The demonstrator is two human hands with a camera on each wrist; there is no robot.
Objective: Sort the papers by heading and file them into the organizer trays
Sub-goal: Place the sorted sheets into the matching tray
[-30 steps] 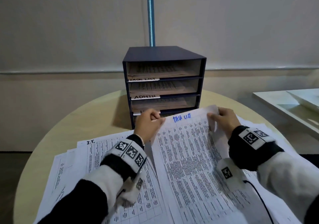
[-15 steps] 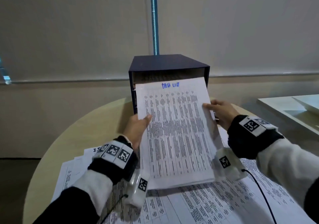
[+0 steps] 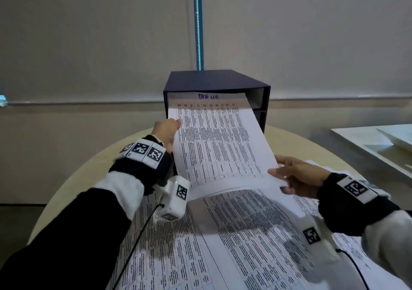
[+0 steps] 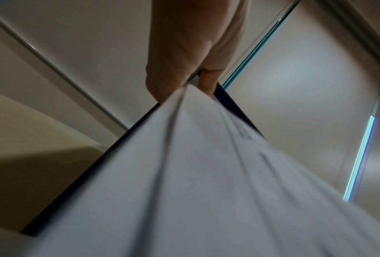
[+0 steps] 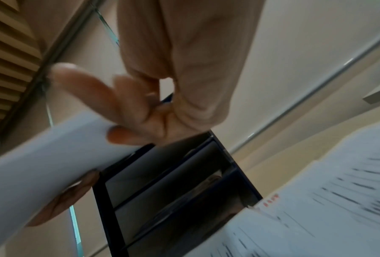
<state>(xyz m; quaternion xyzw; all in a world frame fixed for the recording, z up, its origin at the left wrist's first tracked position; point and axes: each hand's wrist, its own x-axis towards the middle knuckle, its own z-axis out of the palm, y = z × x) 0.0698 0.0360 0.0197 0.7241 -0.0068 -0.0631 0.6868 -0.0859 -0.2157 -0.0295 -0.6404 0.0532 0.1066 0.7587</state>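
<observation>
Head view, step: filing one sheet [image 3: 218, 142] headed in blue ink into the top slot of the organizer [image 3: 215, 81]; its far edge sits at the slot mouth.
Head view, hands: left hand [image 3: 166, 131] pinches the sheet's left edge near the organizer; right hand [image 3: 298, 176] grips the near right corner, farther from it.
Head view, direction: long axis runs toward the organizer, heading end leading, near end sagging.
Head view, rest: more papers [image 3: 223, 245] lie on the table [image 3: 287, 142] before the organizer.
Left wrist view: fingers [image 4: 173, 73] clamp the paper beside the organizer's dark edge.
Right wrist view: thumb over, fingers under the corner; organizer slots beyond.
Next move: probably level it, push straight in, then release.
</observation>
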